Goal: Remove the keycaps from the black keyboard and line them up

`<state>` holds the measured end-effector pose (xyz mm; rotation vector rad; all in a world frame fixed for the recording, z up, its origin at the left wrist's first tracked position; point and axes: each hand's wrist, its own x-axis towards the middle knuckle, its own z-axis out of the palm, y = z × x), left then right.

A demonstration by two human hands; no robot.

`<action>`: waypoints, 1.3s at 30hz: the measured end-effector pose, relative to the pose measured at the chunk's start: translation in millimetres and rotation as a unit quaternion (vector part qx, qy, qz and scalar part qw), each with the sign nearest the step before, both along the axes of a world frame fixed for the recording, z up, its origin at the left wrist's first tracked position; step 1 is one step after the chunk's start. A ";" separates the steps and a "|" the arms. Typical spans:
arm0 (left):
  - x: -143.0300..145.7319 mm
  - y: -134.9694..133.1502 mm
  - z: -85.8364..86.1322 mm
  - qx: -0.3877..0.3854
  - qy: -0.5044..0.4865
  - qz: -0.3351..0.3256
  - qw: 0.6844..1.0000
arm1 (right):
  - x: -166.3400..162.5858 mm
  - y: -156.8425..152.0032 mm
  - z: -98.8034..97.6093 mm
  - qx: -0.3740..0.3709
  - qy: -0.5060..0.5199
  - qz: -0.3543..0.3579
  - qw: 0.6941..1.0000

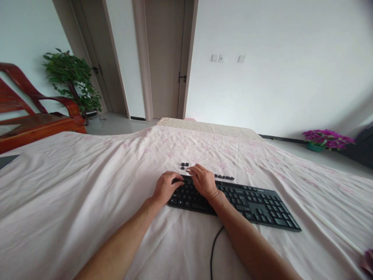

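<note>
Standing at your far left is a red-brown chair, with a dark slab near it at the edge of view. A leafy plant comes next, just beside a brown door. Under your arms spreads a wrinkled, pink-flowered cloth. Your left hand is at the back left corner of the black keyboard, which lies on the cloth; thumb and forefinger curl close together, and whether they grip a key you cannot tell. Just behind that corner lie three loose caps. Beside them your right hand bends over the keys, its fingertips pinching a small bright piece. Between your forearms a black cable runs toward you. Past your right hand, a row of caps sits along the keyboard's back edge. Farther right, purple flowers stand on the floor, and a pale strip lies on the cloth.
</note>
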<state>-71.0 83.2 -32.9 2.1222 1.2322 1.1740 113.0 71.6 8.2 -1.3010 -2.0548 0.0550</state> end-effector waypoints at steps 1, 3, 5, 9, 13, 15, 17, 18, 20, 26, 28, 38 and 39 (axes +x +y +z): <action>-0.6 -0.6 0.3 -0.001 0.002 0.000 1.000 | 0.0 0.7 -0.3 -0.012 -0.012 -0.004 1.000; -1.6 -1.0 0.3 -0.010 -0.006 -0.008 1.000 | -0.2 2.3 -1.2 -0.033 -0.027 -0.006 0.999; -2.4 -0.6 0.1 -0.025 -0.021 -0.018 0.999 | -0.4 3.7 -2.3 -0.047 -0.035 -0.005 0.998; -3.9 0.9 0.6 -0.048 -0.035 -0.024 0.998 | -0.9 4.7 -4.5 -0.061 -0.038 -0.004 0.997; -4.2 0.4 2.7 -0.066 -0.051 -0.031 0.996 | -2.0 3.8 -5.5 -0.065 -0.035 -0.007 0.997; -3.7 0.0 3.5 -0.076 -0.065 -0.025 0.995 | -3.0 3.3 -5.3 -0.066 -0.039 -0.015 0.997; -3.1 -0.1 3.8 -0.082 -0.082 -0.014 0.993 | -4.1 2.9 -4.7 -0.066 -0.046 -0.020 0.997; -2.8 0.0 3.9 -0.084 -0.090 -0.010 0.992 | -4.6 2.7 -4.3 -0.066 -0.051 -0.019 0.996; -2.0 0.1 3.8 -0.083 -0.107 -0.006 0.991 | -5.6 2.2 -3.3 -0.066 -0.064 -0.017 0.996; 3.2 -1.1 1.3 -0.064 -0.099 -0.004 0.993 | -8.6 0.0 -0.6 -0.078 -0.088 -0.017 0.993; 4.7 -1.2 0.1 -0.059 -0.096 -0.004 0.994 | -8.8 -0.3 -0.4 -0.077 -0.087 -0.018 0.993; 0.9 10.0 -7.3 -0.051 -0.133 0.039 0.989 | 10.7 28.5 10.6 -0.141 -0.064 -0.189 0.970; 0.4 11.2 -8.0 -0.059 -0.134 0.043 0.988 | 12.9 34.1 11.6 -0.153 -0.071 -0.201 0.965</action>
